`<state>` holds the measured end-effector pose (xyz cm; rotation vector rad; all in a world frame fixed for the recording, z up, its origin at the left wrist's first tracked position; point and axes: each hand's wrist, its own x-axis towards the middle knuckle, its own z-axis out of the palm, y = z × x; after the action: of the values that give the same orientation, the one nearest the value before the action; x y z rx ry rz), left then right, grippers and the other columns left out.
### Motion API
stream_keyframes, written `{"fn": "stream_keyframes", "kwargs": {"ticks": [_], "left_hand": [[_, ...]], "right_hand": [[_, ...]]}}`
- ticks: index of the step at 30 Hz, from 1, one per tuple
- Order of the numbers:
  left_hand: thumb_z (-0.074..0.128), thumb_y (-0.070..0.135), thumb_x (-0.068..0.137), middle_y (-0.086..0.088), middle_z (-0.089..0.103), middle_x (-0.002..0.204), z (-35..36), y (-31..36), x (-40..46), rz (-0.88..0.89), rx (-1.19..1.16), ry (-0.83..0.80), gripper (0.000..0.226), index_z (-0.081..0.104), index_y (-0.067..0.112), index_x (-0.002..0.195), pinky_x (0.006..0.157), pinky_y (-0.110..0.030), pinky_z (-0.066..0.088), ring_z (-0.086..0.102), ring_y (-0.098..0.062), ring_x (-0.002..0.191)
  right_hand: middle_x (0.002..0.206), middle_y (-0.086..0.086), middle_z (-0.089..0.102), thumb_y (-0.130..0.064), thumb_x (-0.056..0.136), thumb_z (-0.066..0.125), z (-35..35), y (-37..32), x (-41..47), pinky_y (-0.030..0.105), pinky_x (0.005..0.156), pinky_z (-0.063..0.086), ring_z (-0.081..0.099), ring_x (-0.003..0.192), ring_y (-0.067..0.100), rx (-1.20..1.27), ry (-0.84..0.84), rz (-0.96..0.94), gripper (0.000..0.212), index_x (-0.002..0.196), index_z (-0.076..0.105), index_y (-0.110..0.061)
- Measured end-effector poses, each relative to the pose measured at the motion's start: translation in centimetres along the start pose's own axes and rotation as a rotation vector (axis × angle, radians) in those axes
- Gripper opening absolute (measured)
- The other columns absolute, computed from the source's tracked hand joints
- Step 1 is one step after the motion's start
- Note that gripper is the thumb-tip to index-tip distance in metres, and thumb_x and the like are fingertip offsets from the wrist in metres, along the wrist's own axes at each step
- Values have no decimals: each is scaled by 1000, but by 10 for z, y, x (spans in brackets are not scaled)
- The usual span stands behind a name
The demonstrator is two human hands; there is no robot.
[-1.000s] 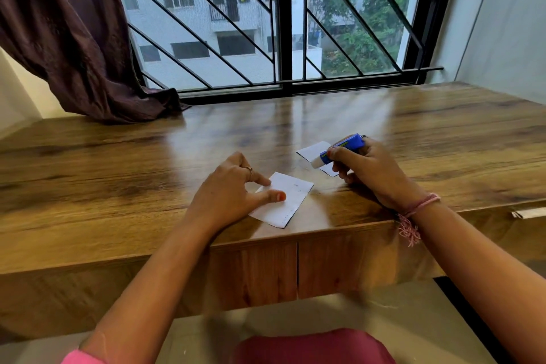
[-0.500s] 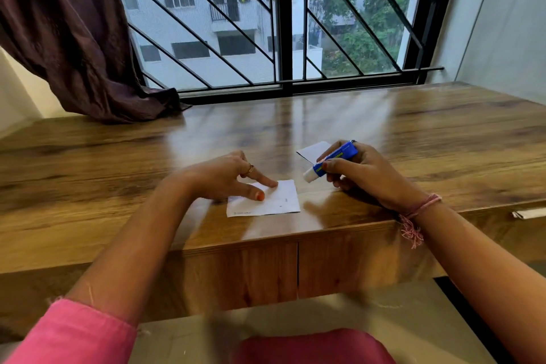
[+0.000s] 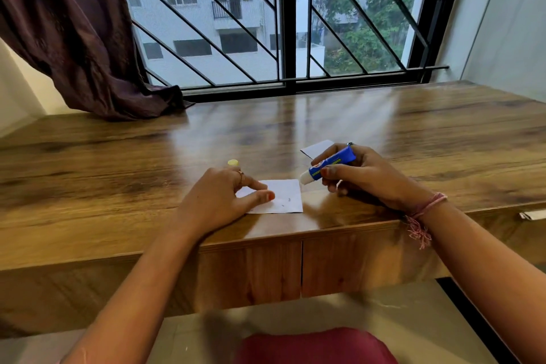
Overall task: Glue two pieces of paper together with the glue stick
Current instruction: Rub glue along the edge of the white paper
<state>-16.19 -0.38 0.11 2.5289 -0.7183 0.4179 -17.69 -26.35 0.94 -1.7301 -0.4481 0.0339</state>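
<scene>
Head view: right hand [image 3: 363, 177] around glue stick [image 3: 331, 165], left hand [image 3: 220, 201] flat on paper [image 3: 283, 196].

Table [image 3: 118, 174]: warm brown wood grain with darker streaks, glossy.
Glue stick [image 3: 328, 167]: blue barrel, yellow-and-white label band, white tip.
Cap [image 3: 232, 162]: pale yellow.
Near paper [image 3: 283, 196]: white, a few small dark marks.
Far paper [image 3: 316, 148]: white.
Curtain [image 3: 74, 32]: dark plum-brown.
Window grille [image 3: 224, 15]: black diagonal bars.
Wrist thread [image 3: 425, 210]: pink, frayed tassel.
Left hand [image 3: 218, 201]: orange-red nail polish on the thumb, a gold-toned ring.
</scene>
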Motion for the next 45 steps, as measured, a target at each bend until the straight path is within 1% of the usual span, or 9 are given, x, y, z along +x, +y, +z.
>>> {"fn": "stream_keyframes", "kwargs": {"ticks": [3,7,13,18,22,30,37,39,45], "left_hand": [[66,56,74,11,48,64,2,-1,-2,-27,-20,31,31,75,35,95,53,-15,27,48,2,61],[70,50,75,10,42,56,0,2,-2,-68,-113,-7,25,75,35,95,53,-10,33,47,13,59],[71,48,76,11,37,50,-2,3,-2,-110,-152,-27,27,75,32,98,49,-12,32,45,11,52],[72,47,74,13,36,40,-3,3,-3,-136,-185,-27,28,75,31,98,47,-12,31,45,14,48],[71,50,74,14,34,43,-3,3,-2,-149,-180,-42,30,75,33,98,47,-13,31,45,13,49],[70,50,75,14,38,51,-3,3,-2,-150,-173,-46,29,74,35,98,49,-11,32,45,14,53],[70,51,74,14,42,37,-1,-1,-2,-151,-211,-52,28,75,34,96,48,-12,32,44,8,46],[70,52,73,10,38,40,0,-2,-2,-148,-212,-45,28,75,35,95,49,-13,32,43,5,45],[71,52,73,10,36,48,0,-2,-2,-152,-218,-42,25,74,37,93,50,-12,32,43,5,47]], "right_hand": [[62,3,65,-5,90,56,6,-1,4,15,45,42,56,52,9,-31,58,55,10,91,65,-7],[54,-1,61,-9,89,59,17,-2,6,15,42,36,50,43,8,-179,61,26,11,88,67,-2],[48,-4,53,-20,79,66,19,2,4,16,43,36,44,40,8,-259,53,-11,24,88,65,2],[46,-5,54,-12,85,66,19,2,4,16,44,36,45,40,5,-311,32,-3,12,90,66,-1],[51,1,53,-12,85,66,19,-2,2,16,45,36,45,42,7,-320,-11,-13,11,88,67,-1],[51,-3,54,-14,84,66,18,-3,2,15,46,35,45,45,7,-338,-35,0,10,86,68,-5],[48,-5,52,-8,86,63,19,-2,3,15,44,33,42,42,7,-323,27,1,8,86,67,-1],[51,1,52,-9,86,63,19,-2,3,16,45,34,42,44,9,-319,27,8,10,86,66,1],[48,-6,53,-15,87,63,17,2,6,14,45,34,43,42,7,-315,70,19,14,91,65,-2]]}}
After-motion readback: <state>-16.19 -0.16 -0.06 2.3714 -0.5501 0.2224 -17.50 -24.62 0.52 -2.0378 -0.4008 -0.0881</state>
